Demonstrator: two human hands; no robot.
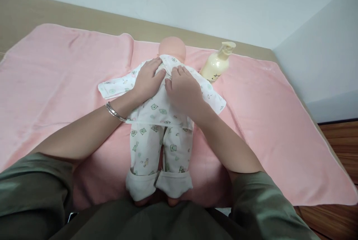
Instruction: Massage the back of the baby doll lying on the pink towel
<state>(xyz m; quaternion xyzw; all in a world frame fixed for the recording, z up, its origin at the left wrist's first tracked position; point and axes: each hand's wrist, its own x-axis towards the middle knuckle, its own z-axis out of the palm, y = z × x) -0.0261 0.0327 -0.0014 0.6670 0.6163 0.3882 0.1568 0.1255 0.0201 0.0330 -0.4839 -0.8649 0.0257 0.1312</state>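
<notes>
A baby doll (172,47) lies on a pink blanket, the smooth back of its head toward the wall. It wears a white printed top (158,107) and matching trousers (145,150) with turned-up white cuffs. My left hand (149,78) rests flat on the top's upper left part, just below the head, fingers extended and thumb apart. On the upper right part lies my right hand (185,87), palm down, its fingers slightly bent and thumb apart. Neither hand appears to grip the cloth. The doll's feet show partly under the cuffs.
A cream pump bottle (216,65) lies tilted on the blanket, right of the doll's head. The pink blanket (268,120) covers a beige surface (84,16) against a pale wall. Brown wooden floor shows at the lower right.
</notes>
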